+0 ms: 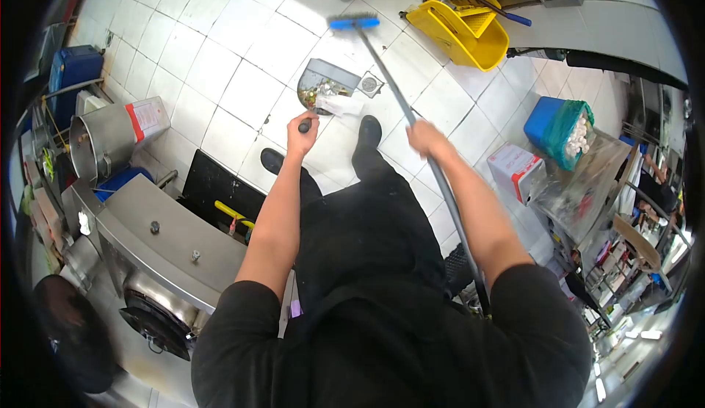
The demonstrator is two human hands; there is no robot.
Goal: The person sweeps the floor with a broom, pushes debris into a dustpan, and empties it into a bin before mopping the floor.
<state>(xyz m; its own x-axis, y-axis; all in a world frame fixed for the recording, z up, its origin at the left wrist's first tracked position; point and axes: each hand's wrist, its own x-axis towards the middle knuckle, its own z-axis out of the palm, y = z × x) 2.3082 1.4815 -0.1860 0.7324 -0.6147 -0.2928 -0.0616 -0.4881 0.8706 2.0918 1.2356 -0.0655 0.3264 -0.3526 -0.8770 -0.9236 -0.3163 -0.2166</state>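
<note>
My left hand [299,138] is closed around the dark upright handle of a dustpan. The grey dustpan [328,70] rests on the tiles in front of my feet, with bits of food waste in it. A pale, thin piece [339,105], perhaps plastic or paper, lies at its near edge. My right hand [428,141] grips the long grey handle of a broom [390,79]. The broom's blue head with dark bristles is on the floor beyond the dustpan, apart from it. The lower handle end runs back past my right side.
A yellow mop bucket [463,30] stands ahead to the right, near a square floor drain [370,84]. On the right are a blue bin [542,120] with a green bag and a white box [515,169]. A steel counter [172,224] and large pot [103,143] are left.
</note>
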